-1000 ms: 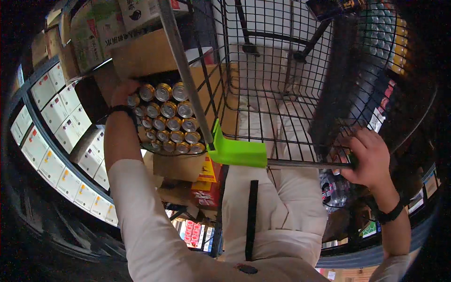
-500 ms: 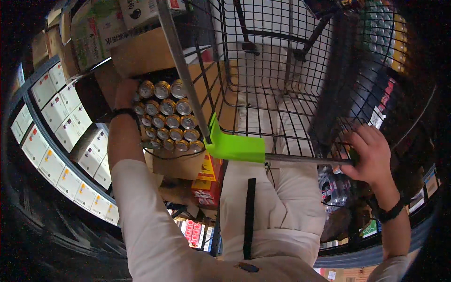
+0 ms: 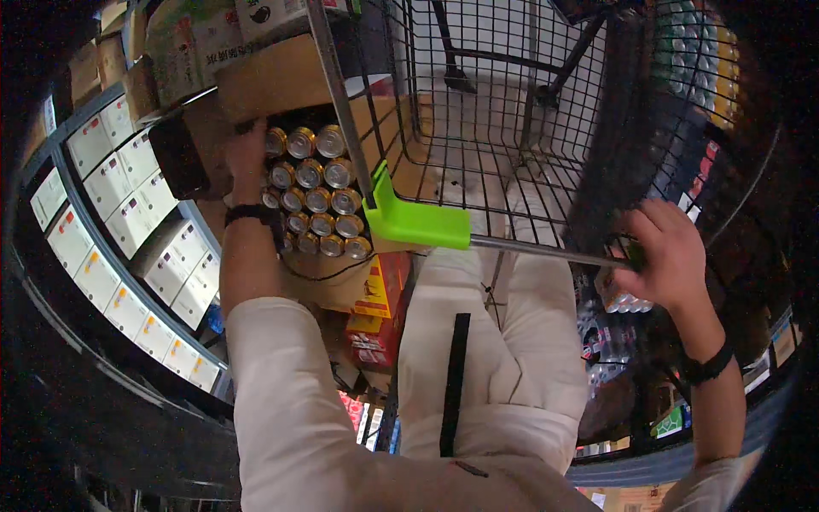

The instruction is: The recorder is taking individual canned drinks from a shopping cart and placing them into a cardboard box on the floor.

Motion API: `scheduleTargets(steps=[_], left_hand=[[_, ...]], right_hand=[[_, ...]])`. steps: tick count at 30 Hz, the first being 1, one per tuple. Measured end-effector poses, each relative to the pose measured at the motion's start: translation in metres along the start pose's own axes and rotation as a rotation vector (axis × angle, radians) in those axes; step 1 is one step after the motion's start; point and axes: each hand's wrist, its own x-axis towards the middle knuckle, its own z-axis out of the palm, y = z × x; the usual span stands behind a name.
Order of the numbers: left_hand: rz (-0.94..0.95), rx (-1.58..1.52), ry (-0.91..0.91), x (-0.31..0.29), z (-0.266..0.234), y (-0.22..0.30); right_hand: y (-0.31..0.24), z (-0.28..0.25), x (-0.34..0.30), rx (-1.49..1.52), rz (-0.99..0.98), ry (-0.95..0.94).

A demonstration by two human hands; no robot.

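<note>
My right hand point(image 3: 664, 252) is closed around the right end of the push bar point(image 3: 546, 249) of a black wire shopping cart point(image 3: 503, 136). A bright green plastic corner piece point(image 3: 418, 220) sits at the bar's left end. To the left, an open cardboard box point(image 3: 281, 78) holds rows of upright drink cans point(image 3: 318, 200) with silver lids and gold rims. My left hand point(image 3: 246, 158) reaches into the box's left side, beside the cans. Its fingers are blurred and dark, so I cannot see whether they hold anything. My left forearm covers part of the leftmost cans.
White cartons point(image 3: 128, 213) fill a shelf on the left. Larger cardboard cartons point(image 3: 188, 38) stand behind the can box. Red and yellow boxes point(image 3: 380, 299) are stacked below it. Packs of bottles point(image 3: 610, 341) lie on the right, below my right hand.
My left hand has moved slightly up and right in view, at the can box. The cart's push bar appears higher in the picture, with my right hand still on it.
</note>
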Motion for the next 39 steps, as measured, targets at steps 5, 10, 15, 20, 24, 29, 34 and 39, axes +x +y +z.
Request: scheduleTargets(steps=[5, 10, 15, 20, 24, 29, 34, 39], left_hand=[[0.097, -0.022, -0.294, 0.031, 0.047, -0.057], [0.098, -0.001, -0.285, -0.003, 0.119, -0.037], [-0.066, 0.121, -0.037, 0.028, 0.13, -0.098], [0.004, 0.129, -0.09, 0.009, 0.099, -0.024], [-0.072, 0.036, -0.226, -0.029, -0.018, 0.035], [0.206, -0.072, -0.175, -0.03, -0.037, 0.022], [0.371, 0.211, -0.313, -0.025, -0.032, 0.022], [0.352, 0.209, -0.31, -0.025, -0.02, 0.033]], right_hand=[[0.003, -0.001, -0.002, 0.016, -0.014, 0.033], [-0.001, -0.002, -0.001, -0.004, 0.036, -0.014], [0.002, -0.001, 0.001, 0.052, -0.046, 0.085], [0.002, 0.0, 0.002, 0.04, 0.002, 0.022], [-0.002, 0.003, 0.002, 0.009, 0.006, 0.057], [0.002, 0.003, -0.001, 0.032, 0.032, 0.02], [0.003, 0.003, -0.002, 0.014, 0.035, 0.01], [0.009, 0.008, -0.004, 0.001, -0.018, 0.056]])
